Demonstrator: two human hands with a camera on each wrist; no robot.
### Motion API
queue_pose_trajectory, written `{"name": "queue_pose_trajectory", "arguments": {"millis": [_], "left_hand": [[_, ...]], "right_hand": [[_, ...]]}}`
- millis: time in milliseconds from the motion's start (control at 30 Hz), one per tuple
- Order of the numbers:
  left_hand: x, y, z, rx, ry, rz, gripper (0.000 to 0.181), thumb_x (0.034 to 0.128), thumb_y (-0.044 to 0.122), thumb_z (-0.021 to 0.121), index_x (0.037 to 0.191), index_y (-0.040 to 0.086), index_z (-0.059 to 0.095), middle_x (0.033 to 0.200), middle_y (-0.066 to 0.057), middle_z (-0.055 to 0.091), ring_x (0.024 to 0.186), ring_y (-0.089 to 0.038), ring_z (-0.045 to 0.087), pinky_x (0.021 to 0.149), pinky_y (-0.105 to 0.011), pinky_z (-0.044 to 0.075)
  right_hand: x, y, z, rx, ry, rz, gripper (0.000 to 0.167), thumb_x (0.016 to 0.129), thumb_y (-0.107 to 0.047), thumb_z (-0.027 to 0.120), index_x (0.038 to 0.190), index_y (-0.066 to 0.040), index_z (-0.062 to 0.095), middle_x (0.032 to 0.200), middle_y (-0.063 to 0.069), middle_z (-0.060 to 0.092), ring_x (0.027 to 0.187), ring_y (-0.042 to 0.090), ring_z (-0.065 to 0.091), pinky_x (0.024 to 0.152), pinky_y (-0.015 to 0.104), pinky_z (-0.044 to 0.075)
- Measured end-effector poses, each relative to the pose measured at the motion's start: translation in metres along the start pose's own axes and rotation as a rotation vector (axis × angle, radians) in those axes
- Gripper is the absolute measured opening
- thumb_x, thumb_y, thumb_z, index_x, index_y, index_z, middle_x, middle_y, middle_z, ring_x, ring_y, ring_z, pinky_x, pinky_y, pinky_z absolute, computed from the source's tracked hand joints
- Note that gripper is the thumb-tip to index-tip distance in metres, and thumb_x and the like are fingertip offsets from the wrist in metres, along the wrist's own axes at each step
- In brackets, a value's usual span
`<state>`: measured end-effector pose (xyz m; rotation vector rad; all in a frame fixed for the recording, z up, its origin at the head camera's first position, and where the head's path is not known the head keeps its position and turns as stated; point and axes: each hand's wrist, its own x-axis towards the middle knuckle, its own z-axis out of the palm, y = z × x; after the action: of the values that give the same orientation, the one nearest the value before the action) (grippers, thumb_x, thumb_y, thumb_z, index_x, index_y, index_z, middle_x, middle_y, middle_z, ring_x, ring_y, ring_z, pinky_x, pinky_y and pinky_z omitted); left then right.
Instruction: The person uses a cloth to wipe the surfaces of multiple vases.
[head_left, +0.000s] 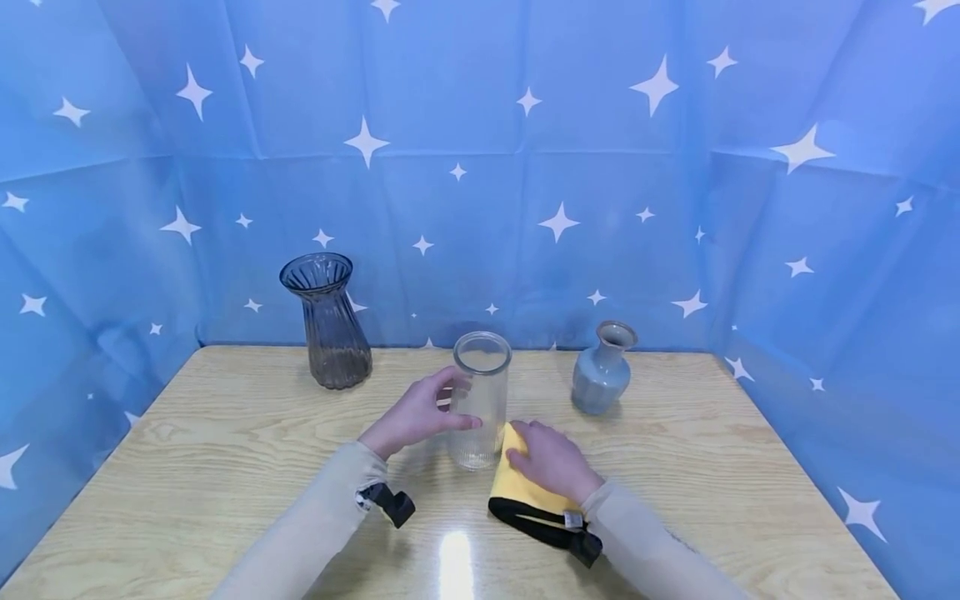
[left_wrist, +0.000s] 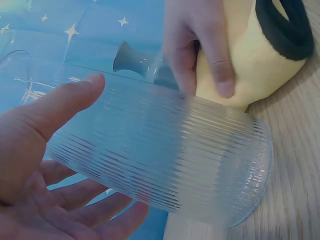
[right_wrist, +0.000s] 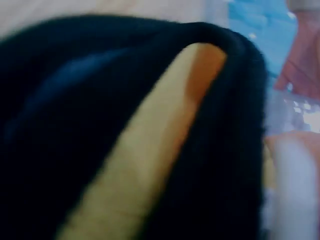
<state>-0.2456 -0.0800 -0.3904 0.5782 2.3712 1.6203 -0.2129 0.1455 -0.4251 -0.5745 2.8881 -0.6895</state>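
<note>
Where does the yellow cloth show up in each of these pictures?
Head: yellow cloth right of centre, in the lower half, at the right hand.
Left wrist: upper right, beyond the clear glass vase.
Right wrist: blurred close-up, filling much of the left and middle.
Landmark in all three: its black trim.

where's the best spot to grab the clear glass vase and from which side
Probably best round the ribbed middle of the clear glass vase, with the left hand coming from the left: it stands upright with nearly straight sides, which suits a wrapping grip, while the right hand and yellow cloth crowd its right side.
</note>
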Motion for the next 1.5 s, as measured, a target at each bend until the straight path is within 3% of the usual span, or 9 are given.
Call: {"name": "queue_pose_trajectory", "arguments": {"millis": [133,400,533,700,933,1100,1333,1500], "left_hand": [[-0.002,0.0,0.0,-0.002,0.013,0.014,0.054,0.0783,0.017,0.082,0.124,0.006,0.056,0.127,-0.012,0.054,0.124,-0.034,0.048,0.101,-0.042,0.043],[-0.004,-0.001,0.001,-0.018,0.041,0.025,0.06,0.079,0.016,0.081,0.131,0.006,0.053,0.127,-0.011,0.055,0.123,-0.034,0.05,0.101,-0.043,0.043],[-0.001,-0.005,0.001,-0.027,0.073,0.026,0.063,0.0777,0.016,0.082,0.133,0.007,0.053,0.128,-0.011,0.056,0.122,-0.034,0.05,0.099,-0.044,0.044],[0.007,-0.013,0.0,-0.049,0.134,-0.008,0.067,0.0778,0.02,0.082,0.137,0.014,0.051,0.131,-0.007,0.055,0.123,-0.034,0.05,0.097,-0.046,0.046],[0.015,-0.018,-0.003,-0.061,0.201,-0.005,0.064,0.0789,0.018,0.081,0.136,0.017,0.052,0.129,-0.009,0.054,0.119,-0.038,0.052,0.094,-0.047,0.048],[0.017,-0.022,-0.013,-0.044,0.269,-0.016,0.059,0.0784,0.016,0.081,0.131,0.012,0.055,0.128,-0.01,0.055,0.117,-0.038,0.054,0.092,-0.045,0.05],[0.025,-0.029,-0.036,-0.001,0.331,-0.074,0.075,0.0797,0.024,0.08,0.144,0.011,0.042,0.137,-0.014,0.048,0.123,-0.036,0.049,0.096,-0.047,0.046],[0.034,-0.037,-0.051,0.034,0.367,-0.084,0.077,0.0821,0.027,0.078,0.146,0.009,0.038,0.139,-0.018,0.047,0.124,-0.035,0.048,0.099,-0.047,0.043]], "right_hand": [[-0.009,-0.001,0.001,-0.039,-0.027,-0.029,0.047,0.092,-0.019,0.065,0.129,0.007,0.054,0.114,0.022,0.061,0.1,0.036,0.061,0.083,0.051,0.05],[-0.037,0.01,-0.014,0.143,-0.054,-0.148,0.044,0.096,-0.017,0.061,0.131,0.008,0.053,0.118,0.019,0.062,0.105,0.035,0.059,0.086,0.052,0.047],[-0.048,0.016,-0.022,0.182,-0.057,-0.165,0.047,0.098,-0.022,0.058,0.135,0.005,0.05,0.129,0.021,0.056,0.118,0.039,0.053,0.094,0.055,0.043],[-0.052,0.022,-0.03,0.195,-0.004,-0.196,0.051,0.1,-0.03,0.055,0.139,0.002,0.047,0.13,0.018,0.056,0.116,0.036,0.054,0.093,0.053,0.045],[-0.057,0.025,-0.035,0.179,0.097,-0.231,0.049,0.099,-0.029,0.056,0.139,-0.001,0.048,0.13,0.015,0.057,0.116,0.032,0.056,0.092,0.051,0.047],[-0.063,0.028,-0.036,0.183,0.128,-0.213,0.049,0.098,-0.029,0.058,0.138,-0.002,0.05,0.13,0.013,0.057,0.118,0.031,0.054,0.093,0.05,0.046],[-0.07,0.034,-0.034,0.186,0.139,-0.185,0.05,0.098,-0.031,0.058,0.138,-0.002,0.05,0.132,0.014,0.056,0.12,0.033,0.053,0.095,0.051,0.045],[-0.074,0.036,-0.033,0.194,0.173,-0.16,0.049,0.097,-0.03,0.059,0.138,-0.004,0.051,0.132,0.015,0.056,0.12,0.034,0.053,0.095,0.051,0.045]]}}
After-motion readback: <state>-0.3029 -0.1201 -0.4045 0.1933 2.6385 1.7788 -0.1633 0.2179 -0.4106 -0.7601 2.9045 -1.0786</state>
